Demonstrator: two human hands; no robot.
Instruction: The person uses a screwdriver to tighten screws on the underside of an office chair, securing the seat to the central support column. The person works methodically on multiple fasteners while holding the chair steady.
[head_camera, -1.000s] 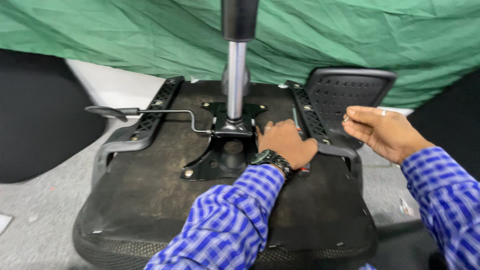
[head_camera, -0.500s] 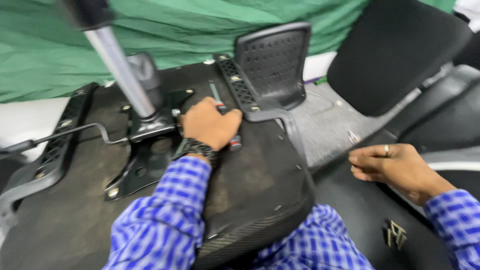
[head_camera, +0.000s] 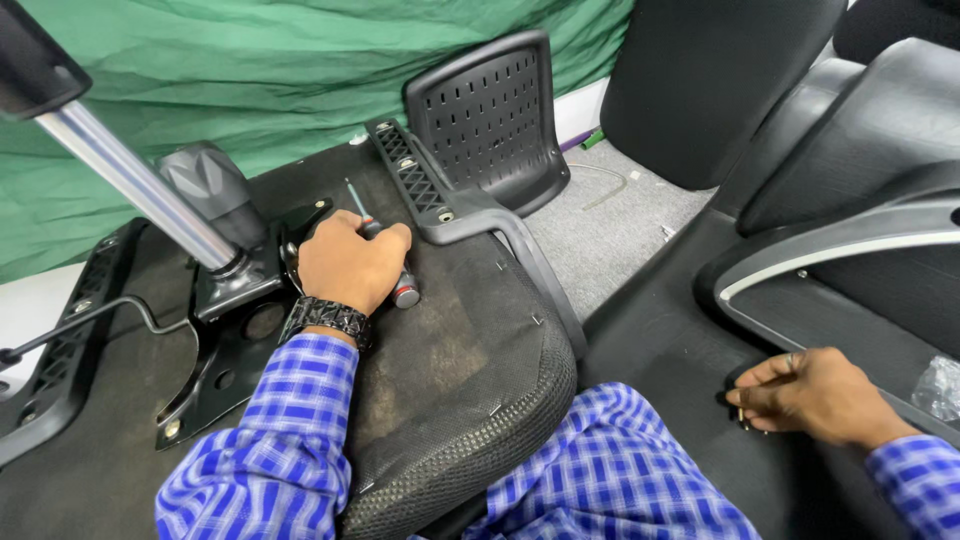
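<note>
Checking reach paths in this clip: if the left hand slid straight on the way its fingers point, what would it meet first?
Probably the armrest bracket. The left hand rests on a screwdriver on the seat underside, fingers toward the upper right, where the bracket lies close by. Depth is unclear.

Screwdriver (head_camera: 385, 262) on upturned seat (head_camera: 470, 340), under left hand (head_camera: 350, 265); armrest (head_camera: 470, 170) just right; right hand (head_camera: 815, 395) far right, on second chair (head_camera: 850, 250).
</note>
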